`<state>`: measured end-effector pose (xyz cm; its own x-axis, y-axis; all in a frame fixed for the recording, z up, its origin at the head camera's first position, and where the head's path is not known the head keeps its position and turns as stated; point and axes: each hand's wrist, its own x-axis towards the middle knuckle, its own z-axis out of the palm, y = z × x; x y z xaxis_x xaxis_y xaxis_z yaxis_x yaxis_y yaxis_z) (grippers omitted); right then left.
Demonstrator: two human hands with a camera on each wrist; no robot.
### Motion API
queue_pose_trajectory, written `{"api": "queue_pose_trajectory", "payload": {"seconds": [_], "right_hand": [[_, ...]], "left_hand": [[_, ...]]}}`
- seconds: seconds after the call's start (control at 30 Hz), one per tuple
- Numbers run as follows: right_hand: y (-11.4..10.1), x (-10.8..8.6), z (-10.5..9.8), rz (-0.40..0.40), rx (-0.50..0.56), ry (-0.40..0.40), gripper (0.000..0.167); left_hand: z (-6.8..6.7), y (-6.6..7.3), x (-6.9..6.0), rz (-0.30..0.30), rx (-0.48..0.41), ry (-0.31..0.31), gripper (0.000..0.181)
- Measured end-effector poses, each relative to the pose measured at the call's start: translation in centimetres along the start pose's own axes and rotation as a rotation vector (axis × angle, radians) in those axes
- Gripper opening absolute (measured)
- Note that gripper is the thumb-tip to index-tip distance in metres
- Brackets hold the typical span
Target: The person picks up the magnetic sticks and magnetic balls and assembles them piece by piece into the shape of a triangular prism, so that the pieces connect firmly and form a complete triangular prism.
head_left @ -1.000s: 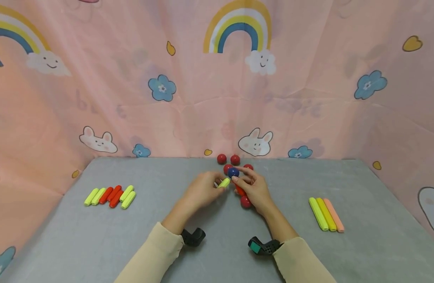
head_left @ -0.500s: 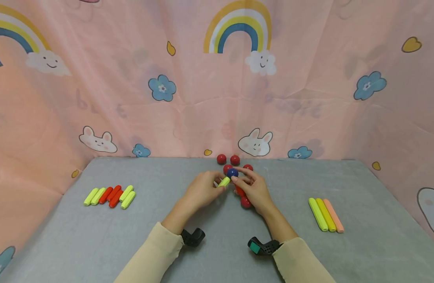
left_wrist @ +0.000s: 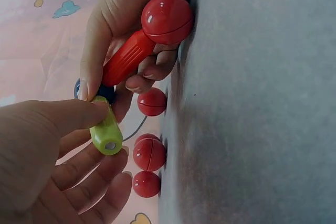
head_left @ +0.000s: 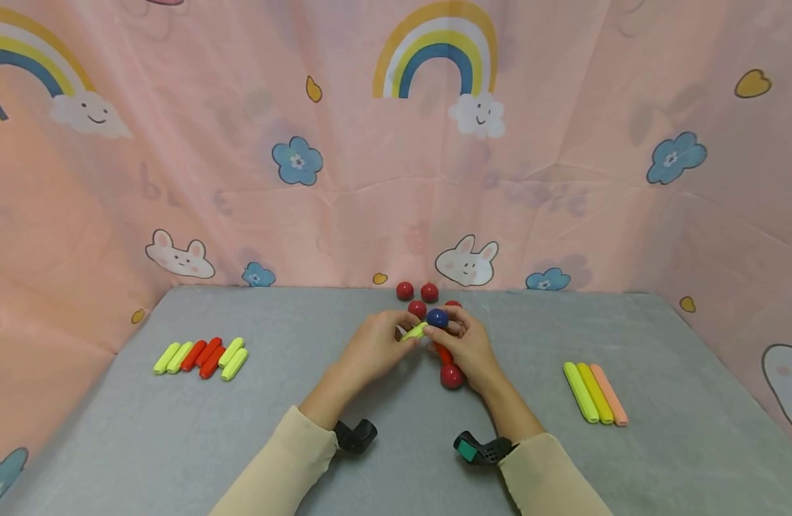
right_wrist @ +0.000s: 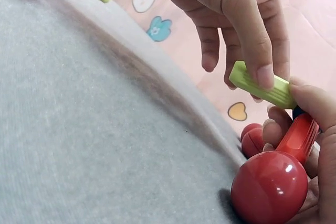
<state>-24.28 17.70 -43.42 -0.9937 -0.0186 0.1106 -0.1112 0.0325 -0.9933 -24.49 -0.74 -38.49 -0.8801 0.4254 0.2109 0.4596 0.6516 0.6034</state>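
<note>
Between its thumb and fingers my left hand (head_left: 378,344) pinches a short yellow-green magnetic rod (left_wrist: 106,135), a silver disc showing in its near end. The rod's other end meets a blue ball (head_left: 437,317); whether it touches the ball is hidden by fingers. My right hand (head_left: 466,347) grips the joined piece at the blue ball and the red magnetic rod (left_wrist: 128,59). A red ball (right_wrist: 269,187) sits on that rod's lower end, close to the table. In the left wrist view, the right thumb reaches the yellow-green rod's far end.
Several loose red balls (head_left: 405,290) lie behind the hands by the pink cloth backdrop (head_left: 344,215). At the left are short yellow-green and red rods (head_left: 208,352). Three longer rods, green, yellow and peach (head_left: 597,394), lie side by side at the right of the grey table (head_left: 396,487).
The blue ball has shifted a little right, and the lower red ball has come slightly nearer. The yellow-green rod has moved right and lies flatter. Both hands keep their hold.
</note>
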Motion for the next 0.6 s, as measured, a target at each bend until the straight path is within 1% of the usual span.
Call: {"api": "queue_pose_trajectory", "payload": {"seconds": [0.07,0.17,0.23,0.3,0.37,0.47,0.53,0.6], "right_hand": [[-0.1,0.0,0.0,0.011,0.017,0.007,0.039],[-0.2,0.0,-0.1,0.032,0.032,0.024,0.041],[-0.3,0.1,-0.3,0.045,0.040,0.032,0.043],[-0.3,0.2,-0.5,0.059,0.053,0.044,0.043],[-0.3,0.3,-0.6,0.070,0.081,0.059,0.041],[-0.3,0.4,-0.7,0.089,0.156,0.087,0.037],[-0.3,0.4,-0.8,0.094,0.203,0.096,0.036],[-0.3,0.4,-0.7,0.093,0.237,0.102,0.034]], "left_hand": [[0.0,-0.1,0.0,-0.015,-0.025,-0.004,0.021],[-0.2,-0.2,-0.1,-0.063,-0.084,-0.005,0.023],[-0.5,-0.3,0.0,-0.103,-0.121,0.002,0.026],[-0.8,-0.6,0.2,-0.125,-0.141,0.023,0.028],[-1.2,-1.0,0.4,-0.140,-0.143,0.052,0.027],[-1.6,-1.7,1.1,-0.158,-0.123,0.084,0.024],[-1.8,-2.1,1.6,-0.168,-0.097,0.087,0.022],[-1.8,-2.3,2.2,-0.171,-0.076,0.078,0.021]]}}
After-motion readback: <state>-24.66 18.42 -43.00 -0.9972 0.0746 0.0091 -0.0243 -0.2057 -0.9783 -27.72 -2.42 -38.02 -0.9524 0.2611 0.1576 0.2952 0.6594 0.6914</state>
